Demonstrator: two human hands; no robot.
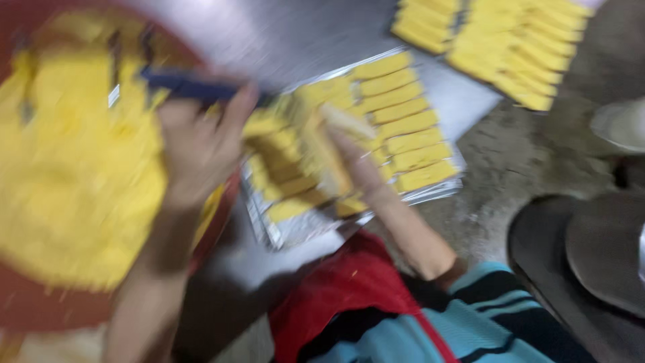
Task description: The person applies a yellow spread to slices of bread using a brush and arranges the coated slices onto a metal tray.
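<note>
Pretty blurry, but the left hand (pixel 198 144) has its fingers wrapped around a blue-handled tool (pixel 195 87), long axis running left-right over the red bowl (pixel 40 306) of yellow dough. Right hand (pixel 349 151) pinches a yellow strip (pixel 329 158) above the foil tray (pixel 302 228)

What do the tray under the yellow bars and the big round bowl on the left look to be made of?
The tray looks like thin metal or foil: silvery grey with a bright, reflective rim. The bowl looks like plastic: uniform red with a smooth, dull rim, though motion blur leaves that open. The yellow bars look like a soft, matte dough or cake; the yellow mass in the bowl looks crumbly.
</note>
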